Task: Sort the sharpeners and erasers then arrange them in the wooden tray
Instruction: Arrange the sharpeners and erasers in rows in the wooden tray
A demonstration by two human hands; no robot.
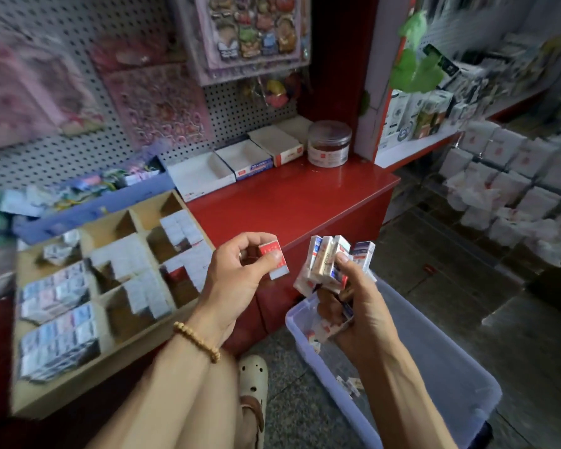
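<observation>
— Over the red counter point(292, 202), at its front edge: left hand point(240, 273), fingers curled, thumb and forefinger pinching one small red-and-white eraser point(272, 259). Beaded bracelet point(197, 341) on that wrist.

— And to the right of it?

— Right hand point(353, 306), close beside the left, apart from it. Fingers wrapped round a bundle of small boxed erasers point(332, 262), ends fanned upward, thumb pressed across the front. Held above the clear plastic bin point(434, 367) on the floor; a few loose pieces lying in the bottom of that bin.

— Wooden tray?

— Wooden tray point(104, 218), left on the counter, tilted in the view, split into compartments. White packets stacked in the middle and right cells, blue-and-white ones packed in the near left cells, far cells bare wood. Blurred, so sharpeners or erasers cannot tell.

— Behind?

— Open white cartons point(227, 166) in a row against the pegboard point(78, 24), a clear round jar point(329, 142) at the row's right end. Pale clog point(252, 377) on the floor, below the hands.
</observation>
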